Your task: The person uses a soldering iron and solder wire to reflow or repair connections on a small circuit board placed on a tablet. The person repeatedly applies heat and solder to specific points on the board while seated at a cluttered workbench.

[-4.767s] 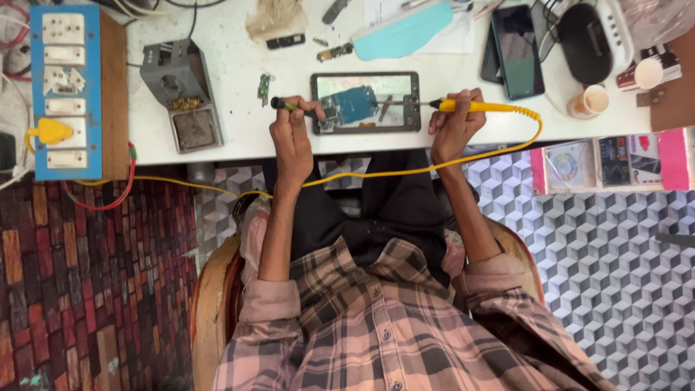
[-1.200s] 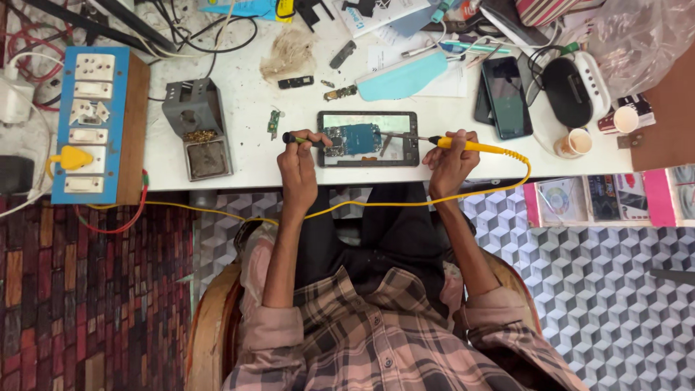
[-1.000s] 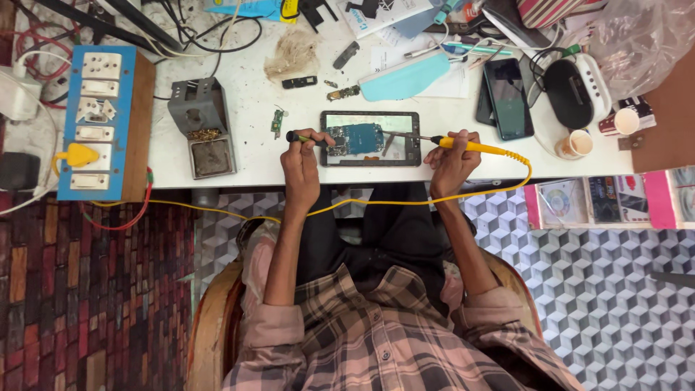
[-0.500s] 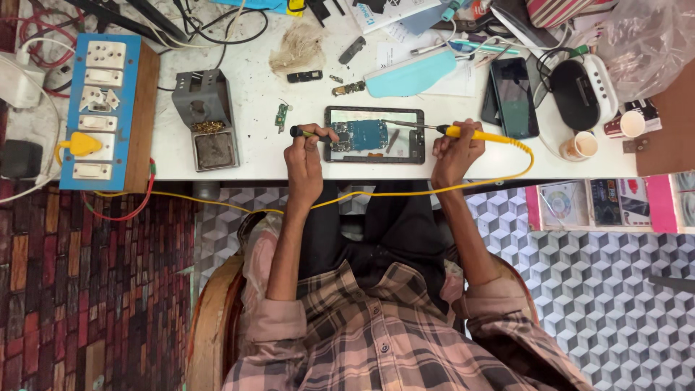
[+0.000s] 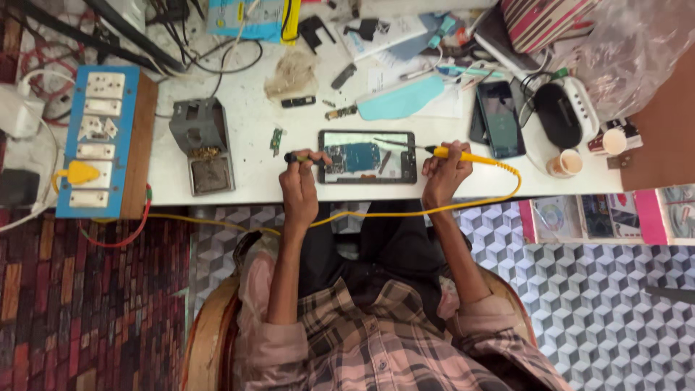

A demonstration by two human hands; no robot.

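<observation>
At mid-frame my left hand (image 5: 300,190) grips a dark-handled tool (image 5: 298,156) at the left edge of the opened phone (image 5: 367,156) on the white table (image 5: 246,145). My right hand (image 5: 443,174) holds the yellow soldering iron (image 5: 463,155), tip over the phone's upper part. The blue switchboard (image 5: 98,141) sits far left.

The soldering iron (image 5: 470,156) has a smooth yellow plastic handle and a thin metal tip. The opened phone (image 5: 367,156) shows a glossy black frame around a blue board. The white table (image 5: 246,185) looks matt and scuffed. The solder stand (image 5: 203,145) is dull grey metal. The shirt (image 5: 376,347) is soft checked cloth.
</observation>
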